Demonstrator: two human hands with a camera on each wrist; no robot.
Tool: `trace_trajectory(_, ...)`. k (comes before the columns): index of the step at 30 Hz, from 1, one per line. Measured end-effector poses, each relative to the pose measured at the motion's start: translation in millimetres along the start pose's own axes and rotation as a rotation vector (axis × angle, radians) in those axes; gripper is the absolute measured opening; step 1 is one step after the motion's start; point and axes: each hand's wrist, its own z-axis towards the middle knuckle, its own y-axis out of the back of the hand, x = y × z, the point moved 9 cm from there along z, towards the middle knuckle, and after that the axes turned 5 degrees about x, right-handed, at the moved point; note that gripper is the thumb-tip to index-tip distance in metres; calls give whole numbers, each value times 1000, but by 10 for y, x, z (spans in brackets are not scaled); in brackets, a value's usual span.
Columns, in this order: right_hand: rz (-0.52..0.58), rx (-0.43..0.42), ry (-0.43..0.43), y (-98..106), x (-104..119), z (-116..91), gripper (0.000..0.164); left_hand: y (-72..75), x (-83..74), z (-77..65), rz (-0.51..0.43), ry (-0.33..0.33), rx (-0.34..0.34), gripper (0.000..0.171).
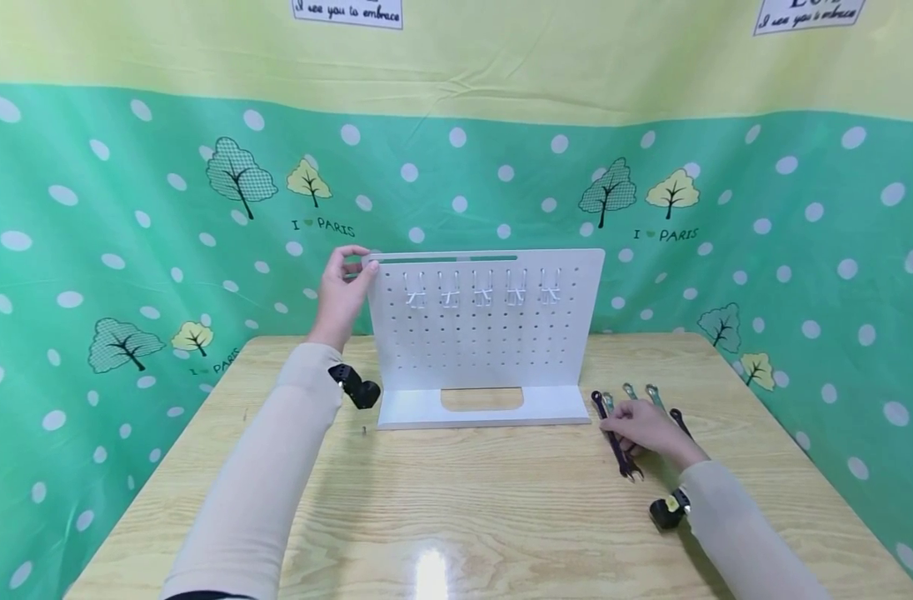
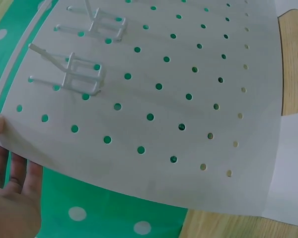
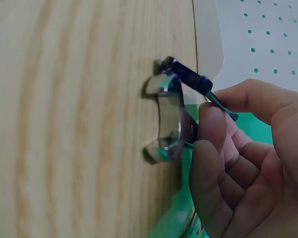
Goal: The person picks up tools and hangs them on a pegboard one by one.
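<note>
A white pegboard (image 1: 486, 333) stands upright on its flat base, with several white wire hooks (image 1: 483, 288) in a row near its top. My left hand (image 1: 344, 287) grips the board's upper left corner, the thumb on the front face and the other fingers (image 2: 15, 173) behind the edge. To the right of the base, my right hand (image 1: 646, 427) pinches a dark combination wrench (image 1: 618, 450) between thumb and fingers. In the right wrist view the dark wrench (image 3: 188, 78) is tilted close over the wood, and its far part is hidden by the fingers.
More wrenches lie around the right hand: silver ones (image 1: 655, 397) behind it and a black one (image 1: 679, 419) to its right. The wooden table (image 1: 456, 517) reaches back to a green and yellow patterned curtain (image 1: 456, 183). A small bit (image 1: 364, 430) lies left of the base.
</note>
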Motion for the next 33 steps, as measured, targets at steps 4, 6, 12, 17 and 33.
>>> trace_trajectory(4, 38, 0, 35, 26, 55, -31, 21, 0, 16, 4, -24, 34, 0, 31)
trace_trajectory(6, 49, -9, 54, 54, 92, -51, 21, -2, 31, 8, -32, 50, -5, 30)
trace_trajectory(12, 53, -43, 114, 141, 254, -118, 21, -1, 69, 13, -72, 87, -14, 28)
trace_trajectory(17, 78, -37, 192, 153, 419, -143, 20, 0, 76, 16, -82, 86, -10, 28)
trace_trajectory(33, 128, 40, 292, -199, 1102, 18, 15, -3, 87, 21, -81, 80, -24, 29)
